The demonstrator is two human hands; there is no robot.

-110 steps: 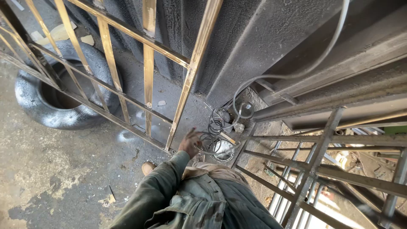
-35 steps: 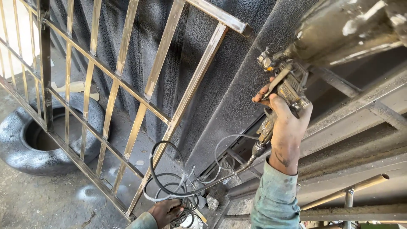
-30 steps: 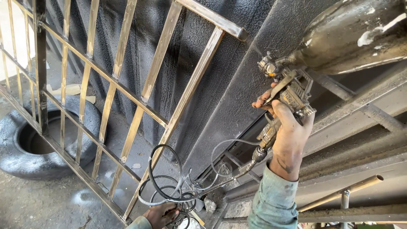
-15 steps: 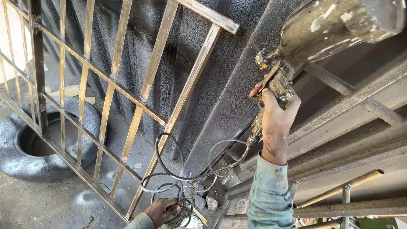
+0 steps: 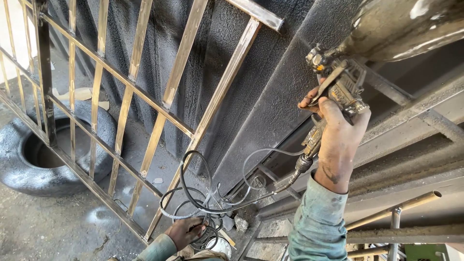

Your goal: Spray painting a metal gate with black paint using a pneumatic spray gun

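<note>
The spray gun sits in the upper right of the frame, its paint-smeared metal cup tilted up toward the top right corner. The right hand is wrapped round its grip, fingers clenched about the handle with one hooked over the trigger lever. From the base of the gun a grey air hose drops toward the lower middle of the frame, where it loops into a loose coil. The left hand, at the bottom edge, is closed on those loops, fingers curled round several strands. Behind the hose, a bare metal gate frame leans across the left half against a black-sprayed wall. A black-dusted tyre lies on the floor at the left edge, with a flat pale scrap of card just above it. Compared with half a second ago, the gun and cup are a little lower and further right, and the left hand holds the same coil.
</note>
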